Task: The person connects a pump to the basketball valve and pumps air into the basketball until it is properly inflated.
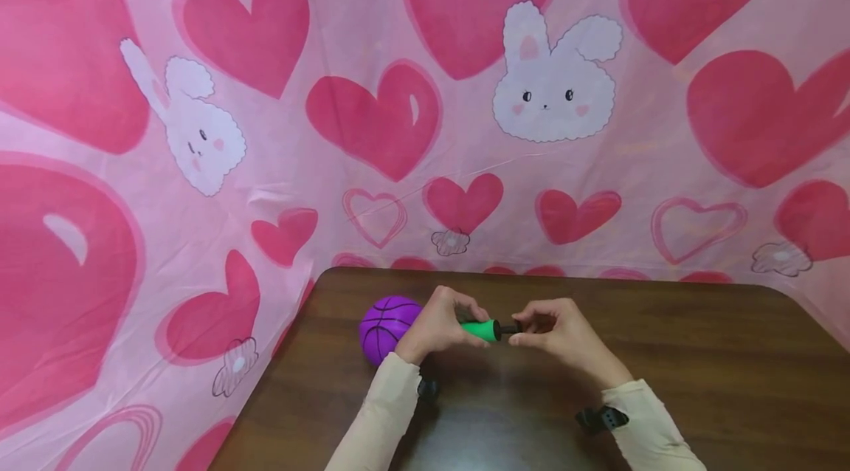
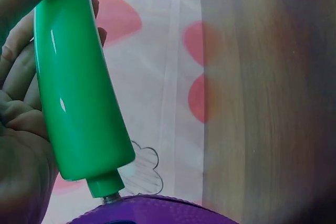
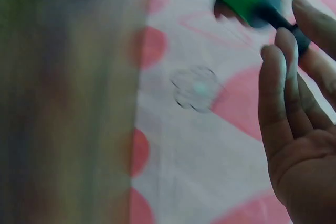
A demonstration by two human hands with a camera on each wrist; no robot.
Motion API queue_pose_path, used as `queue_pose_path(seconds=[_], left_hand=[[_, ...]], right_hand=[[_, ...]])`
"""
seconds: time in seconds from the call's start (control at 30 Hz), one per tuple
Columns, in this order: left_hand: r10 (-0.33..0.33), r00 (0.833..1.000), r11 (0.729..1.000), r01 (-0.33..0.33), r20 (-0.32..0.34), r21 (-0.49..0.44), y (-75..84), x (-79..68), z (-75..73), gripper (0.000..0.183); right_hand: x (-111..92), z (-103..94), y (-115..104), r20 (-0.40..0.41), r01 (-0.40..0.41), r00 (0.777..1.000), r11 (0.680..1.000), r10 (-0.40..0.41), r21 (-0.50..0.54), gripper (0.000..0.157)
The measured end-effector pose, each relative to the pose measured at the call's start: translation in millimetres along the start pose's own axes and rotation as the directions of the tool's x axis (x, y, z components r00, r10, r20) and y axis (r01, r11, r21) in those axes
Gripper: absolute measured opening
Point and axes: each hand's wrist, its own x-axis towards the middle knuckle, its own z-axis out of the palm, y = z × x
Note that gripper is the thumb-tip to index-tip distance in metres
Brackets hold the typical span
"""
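Observation:
A green hand pump (image 1: 479, 330) lies sideways above the table, gripped round its barrel by my left hand (image 1: 438, 325). In the left wrist view, the nozzle end of the pump (image 2: 84, 87) meets a purple ball (image 2: 157, 211) through a short metal needle. The purple ball (image 1: 384, 327) has black basketball lines and sits left of my left hand, partly hidden by it. My right hand (image 1: 561, 331) pinches the pump's black handle (image 3: 300, 39) between thumb and fingers. A short length of black rod shows between handle and barrel.
The brown wooden table (image 1: 717, 360) reaches back to a pink cloth (image 1: 465, 153) printed with hearts and rabbits, hanging behind and at the left. Dark straps (image 1: 600, 419) sit at both wrists.

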Motion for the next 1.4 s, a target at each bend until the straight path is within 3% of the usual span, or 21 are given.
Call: queue_pose_path(seconds=[0.1, 0.2, 0.43, 0.63, 0.77, 1.13, 1.4], left_hand=[[0.013, 1.000, 1.000, -0.013, 0.011, -0.007, -0.8, 0.5, 0.2, 0.024], [0.017, 1.000, 1.000, -0.016, 0.017, -0.019, -0.8, 1.1, -0.6, 0.024], [-0.002, 1.000, 1.000, 0.002, 0.006, -0.018, 0.0, 2.4, -2.8, 0.024], [0.002, 1.000, 1.000, -0.002, -0.010, -0.011, -2.2, 1.2, -5.9, 0.024], [0.005, 1.000, 1.000, -0.006, -0.018, -0.016, -3.8, 0.0, -7.1, 0.024], [0.025, 0.999, 0.999, -0.026, -0.026, -0.020, -5.1, -0.9, -5.9, 0.025], [0.031, 0.999, 0.999, -0.031, -0.021, -0.007, -3.6, -0.3, -0.9, 0.025]], right_hand=[[1.6, 7.4, -0.2, -0.004, -0.035, 0.999, 0.999, 0.035, -0.005, 0.019], [1.8, 2.8, -1.9, -0.004, -0.046, 0.999, 0.999, 0.046, -0.022, 0.020], [-4.7, -33.2, -3.1, 0.006, 0.009, 1.000, 0.997, -0.008, -0.076, 0.020], [-15.4, -66.1, -6.5, 0.034, -0.004, 0.999, 0.999, 0.005, -0.034, 0.018], [-18.9, -74.3, -6.6, 0.049, -0.017, 0.999, 1.000, 0.018, -0.013, 0.017], [-10.9, -45.9, -1.3, 0.014, -0.007, 1.000, 1.000, 0.007, -0.011, 0.019], [-5.3, -18.0, 0.3, 0.007, -0.050, 0.999, 0.999, 0.050, -0.014, 0.019]])
